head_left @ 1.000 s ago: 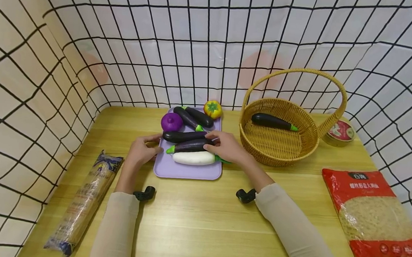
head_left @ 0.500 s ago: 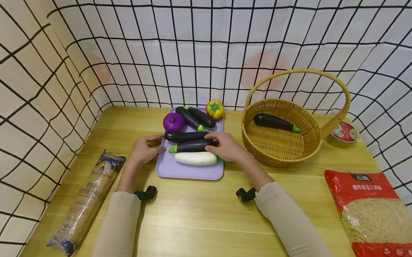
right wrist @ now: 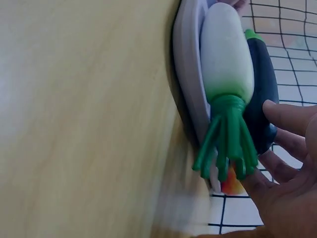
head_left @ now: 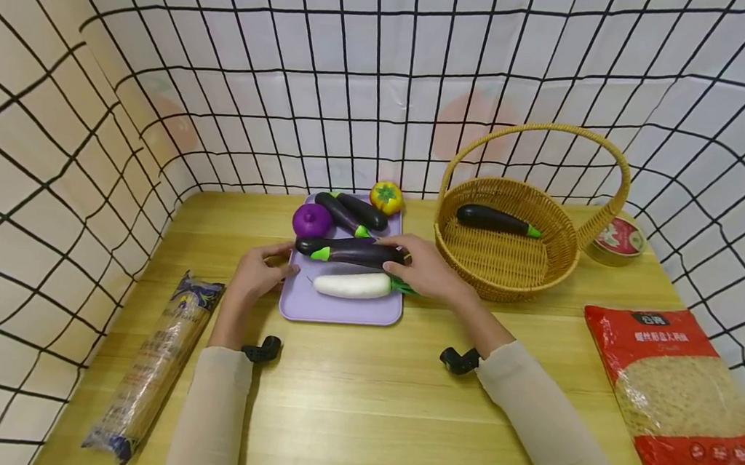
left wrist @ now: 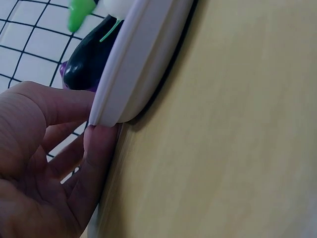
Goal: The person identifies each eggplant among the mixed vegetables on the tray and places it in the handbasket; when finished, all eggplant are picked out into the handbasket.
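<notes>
On the lilac tray [head_left: 340,312] lie several toy vegetables. My right hand [head_left: 425,267] pinches an eggplant [head_left: 360,255] by its right end, thumb on the near side; its green cap points left. This eggplant partly covers another dark eggplant [head_left: 308,245] behind it. Nearer to me rests a white radish [head_left: 351,285], whose green leaves [right wrist: 230,136] hang over the tray's edge in the right wrist view. My left hand [head_left: 258,271] grips the tray's left rim [left wrist: 106,94], thumb on top and fingers against the outside. A purple onion [head_left: 312,221] and two smaller eggplants [head_left: 341,214] sit farther back.
Right of the tray stands a wicker basket [head_left: 473,283] with a tall handle, holding one eggplant [head_left: 495,219]. A round tin [head_left: 618,241], a red pasta bag [head_left: 682,388], a long noodle pack [head_left: 154,372] and a yellow pepper-like vegetable [head_left: 386,198] lie around. Black wire grid encloses the table.
My right hand has shifted slightly right and away from me with the eggplant, which has come apart from the radish and now overlaps the eggplant behind. The left hand stays at the tray's rim.
</notes>
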Motion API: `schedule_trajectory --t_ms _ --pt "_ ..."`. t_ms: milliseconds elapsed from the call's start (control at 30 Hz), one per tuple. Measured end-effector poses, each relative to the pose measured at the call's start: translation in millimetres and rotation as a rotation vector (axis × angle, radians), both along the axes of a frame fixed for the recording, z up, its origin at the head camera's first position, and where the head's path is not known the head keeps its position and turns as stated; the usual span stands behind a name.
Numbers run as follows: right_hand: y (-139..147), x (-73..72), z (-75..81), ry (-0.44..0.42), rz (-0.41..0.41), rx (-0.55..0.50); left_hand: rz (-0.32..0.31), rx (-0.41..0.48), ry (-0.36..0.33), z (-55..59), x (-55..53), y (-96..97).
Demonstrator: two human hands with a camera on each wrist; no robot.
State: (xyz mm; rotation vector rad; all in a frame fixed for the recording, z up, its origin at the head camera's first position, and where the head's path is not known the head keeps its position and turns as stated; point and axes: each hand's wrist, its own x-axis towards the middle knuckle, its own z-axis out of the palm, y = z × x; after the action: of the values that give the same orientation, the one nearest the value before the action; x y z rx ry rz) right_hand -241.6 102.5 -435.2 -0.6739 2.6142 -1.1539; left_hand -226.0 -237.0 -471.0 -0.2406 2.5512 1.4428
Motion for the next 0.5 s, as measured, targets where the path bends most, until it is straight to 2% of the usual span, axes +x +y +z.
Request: schedule_trajectory --t_ms 300,500 --pt "25 15.6 20.9 0.021 -0.014 -0.035 0.017 0.035 -0.022 -0.2 -1.1 -1.0" --pt "47 24.9 33.2 0.094 -0.039 -0.045 0.027 0.048 -0.019 -2.6 -1.8 -3.0"
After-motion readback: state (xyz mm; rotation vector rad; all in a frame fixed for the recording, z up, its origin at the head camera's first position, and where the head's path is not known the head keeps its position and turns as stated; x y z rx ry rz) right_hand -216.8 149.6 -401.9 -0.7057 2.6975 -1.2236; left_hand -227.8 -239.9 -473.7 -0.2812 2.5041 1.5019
